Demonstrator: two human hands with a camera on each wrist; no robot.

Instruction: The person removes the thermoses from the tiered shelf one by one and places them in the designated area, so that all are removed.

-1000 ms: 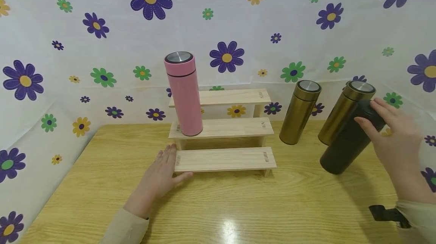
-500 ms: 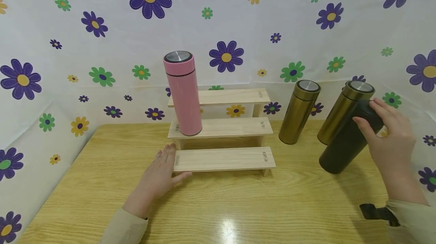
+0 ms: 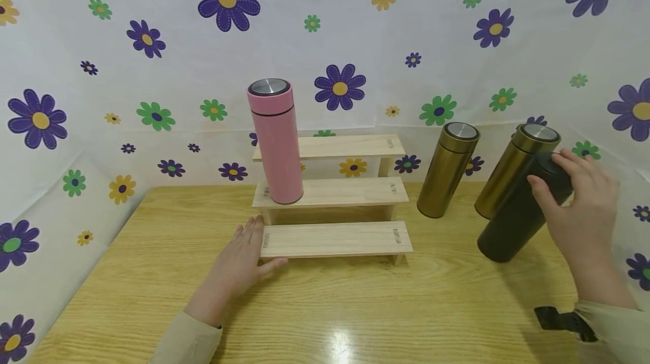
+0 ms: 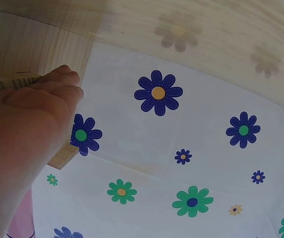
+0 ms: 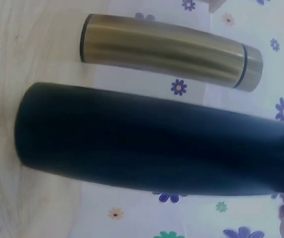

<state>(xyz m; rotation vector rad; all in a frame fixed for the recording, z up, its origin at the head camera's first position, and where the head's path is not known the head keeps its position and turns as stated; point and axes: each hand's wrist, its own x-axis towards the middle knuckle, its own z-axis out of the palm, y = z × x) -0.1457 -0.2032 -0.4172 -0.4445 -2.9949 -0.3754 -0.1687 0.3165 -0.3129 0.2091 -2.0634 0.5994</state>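
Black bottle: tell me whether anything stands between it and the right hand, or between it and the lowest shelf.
Nothing visible: the right hand holds the black bottle by its top, and no object shows between it and the lowest shelf. The gold bottle nearest that shelf stands farther back.

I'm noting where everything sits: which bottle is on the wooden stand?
The pink bottle, at the left end of the middle step; the two gold bottles and the black bottle are right of the stand.
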